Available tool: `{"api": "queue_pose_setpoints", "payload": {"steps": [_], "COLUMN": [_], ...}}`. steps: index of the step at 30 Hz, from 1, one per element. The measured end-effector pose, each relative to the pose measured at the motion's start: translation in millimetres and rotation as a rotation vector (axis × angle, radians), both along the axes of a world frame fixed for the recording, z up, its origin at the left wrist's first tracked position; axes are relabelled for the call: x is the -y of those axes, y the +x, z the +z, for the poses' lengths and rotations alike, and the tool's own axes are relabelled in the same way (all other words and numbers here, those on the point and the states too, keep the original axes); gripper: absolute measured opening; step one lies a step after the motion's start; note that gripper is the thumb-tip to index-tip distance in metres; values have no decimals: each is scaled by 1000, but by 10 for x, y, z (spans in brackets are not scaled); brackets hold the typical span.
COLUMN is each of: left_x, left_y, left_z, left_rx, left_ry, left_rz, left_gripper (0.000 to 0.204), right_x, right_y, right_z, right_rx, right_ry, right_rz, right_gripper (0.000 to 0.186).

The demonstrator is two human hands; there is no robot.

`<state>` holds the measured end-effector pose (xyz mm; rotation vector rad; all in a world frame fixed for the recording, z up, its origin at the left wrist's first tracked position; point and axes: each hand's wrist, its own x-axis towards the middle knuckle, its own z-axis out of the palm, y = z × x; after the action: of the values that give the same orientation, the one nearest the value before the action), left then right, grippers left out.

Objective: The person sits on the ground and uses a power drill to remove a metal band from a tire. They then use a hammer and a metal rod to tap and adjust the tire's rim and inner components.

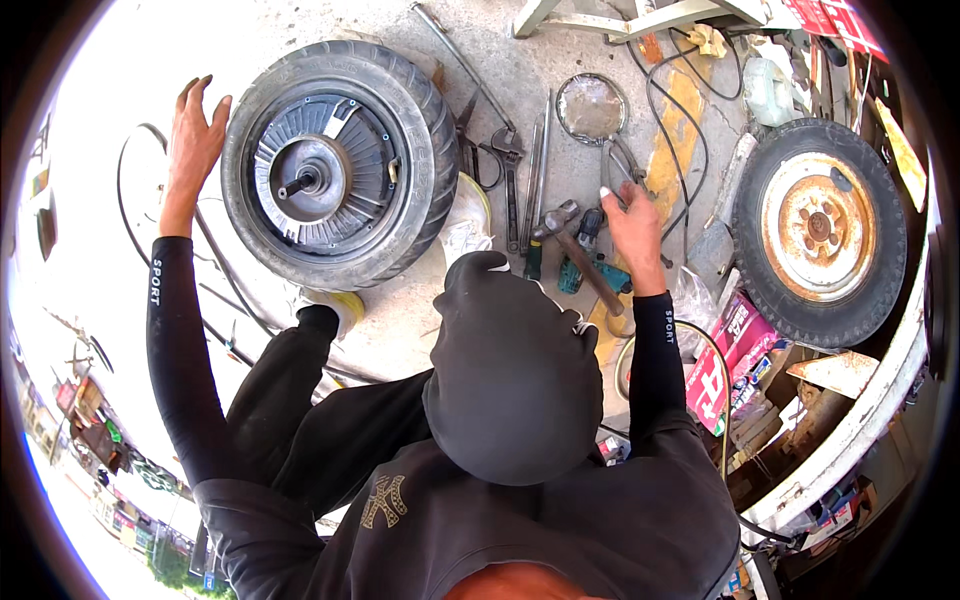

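Observation:
A wheel hub motor with a black tire [440,150] lies flat on the ground, its ribbed metal hub and central axle [298,185] facing up. My left hand [198,145] is open beside the tire's left edge, fingers spread; whether it touches the rubber I cannot tell. My right hand [636,232] is closed around the end of a grey two-armed metal tool [622,158] that looks like pliers, partly hidden by the fingers. Near this hand are a hammer [580,255], a teal power tool [572,276] and a round dish [591,108].
An adjustable wrench [509,175], scissors [466,128], screwdrivers [541,165] and a long-handled bar [455,55] lie between the tire and my right hand. Black cables [655,95] cross the ground. A rusty-rimmed wheel [745,220] and a pink box [735,345] are at right.

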<state>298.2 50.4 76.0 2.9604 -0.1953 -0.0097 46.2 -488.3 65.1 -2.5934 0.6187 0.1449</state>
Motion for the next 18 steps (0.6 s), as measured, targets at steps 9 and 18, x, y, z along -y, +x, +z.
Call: {"api": "queue_pose_setpoints", "payload": {"steps": [9,18], "left_x": [-279,-405], "left_y": [-1773,-2711], "left_z": [1443,1903], "left_rx": [-384,-538], "left_ry": [256,6], "left_rz": [66,311], "left_gripper": [50,50], "right_x": [-1204,-1378], "right_y": [384,734], "right_z": [-798,-1478], "right_rx": [70,40], "right_ry": [214,-15], "right_rz": [267,379], "right_gripper": [36,23]}}
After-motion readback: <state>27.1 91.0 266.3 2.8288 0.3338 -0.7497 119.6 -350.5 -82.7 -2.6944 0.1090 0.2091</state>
